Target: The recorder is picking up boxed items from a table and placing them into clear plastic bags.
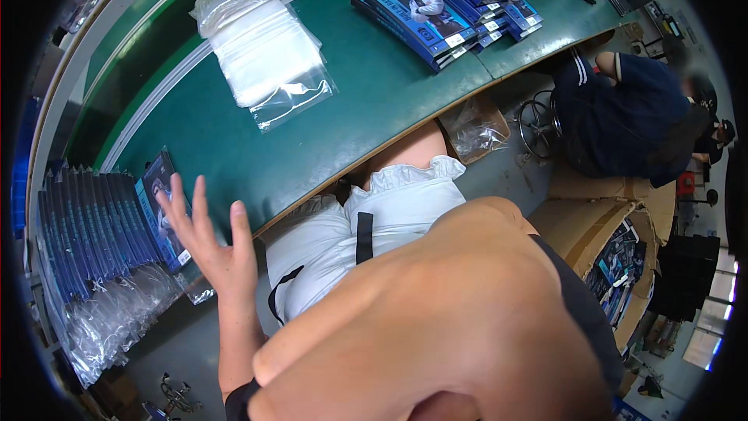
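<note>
My left hand (210,249) is raised at the left with its fingers spread, holding nothing. It appears close to the end of a row of blue boxes in clear bags (93,226); whether it touches them I cannot tell. The nearest blue box (164,210) shows a printed picture on its front. My right hand and arm (436,312) loom large and blurred across the lower middle, very close to the camera. Its fingers cannot be made out clearly, so any hold is hidden.
On the green table (257,164) lie a stack of clear plastic bags (265,54) and piles of blue boxes (428,15). An open carton (608,257) with blue packages stands at the right. Beyond it, a person in dark clothes (623,117) is by the table edge.
</note>
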`<state>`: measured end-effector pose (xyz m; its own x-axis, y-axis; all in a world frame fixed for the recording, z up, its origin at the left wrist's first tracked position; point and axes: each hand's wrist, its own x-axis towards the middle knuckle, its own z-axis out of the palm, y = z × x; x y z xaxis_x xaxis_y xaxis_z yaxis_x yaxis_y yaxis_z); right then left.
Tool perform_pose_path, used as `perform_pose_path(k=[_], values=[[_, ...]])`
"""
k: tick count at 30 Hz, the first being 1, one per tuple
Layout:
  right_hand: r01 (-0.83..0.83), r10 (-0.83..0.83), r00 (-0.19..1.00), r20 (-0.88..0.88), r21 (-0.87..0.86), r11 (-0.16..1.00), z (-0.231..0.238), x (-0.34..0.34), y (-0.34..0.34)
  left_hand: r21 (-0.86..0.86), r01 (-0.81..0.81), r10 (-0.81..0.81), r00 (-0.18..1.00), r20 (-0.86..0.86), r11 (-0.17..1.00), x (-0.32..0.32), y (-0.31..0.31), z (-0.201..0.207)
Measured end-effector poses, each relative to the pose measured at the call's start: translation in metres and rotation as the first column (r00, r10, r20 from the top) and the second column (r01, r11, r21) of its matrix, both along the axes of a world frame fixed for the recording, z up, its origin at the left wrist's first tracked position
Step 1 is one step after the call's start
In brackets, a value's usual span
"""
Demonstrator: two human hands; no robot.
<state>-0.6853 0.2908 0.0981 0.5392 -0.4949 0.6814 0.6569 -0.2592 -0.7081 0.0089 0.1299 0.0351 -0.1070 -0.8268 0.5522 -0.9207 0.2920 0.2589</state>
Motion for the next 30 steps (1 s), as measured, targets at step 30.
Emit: perform_pose_path(k=[30], values=[[0.556, -0.565, 0.797, -0.214, -0.103, 0.824, 0.017, 0.423, -0.152, 0.15, 0.203, -0.183, 0.974, -0.134, 0.968, -0.007, -0.025, -0.059]])
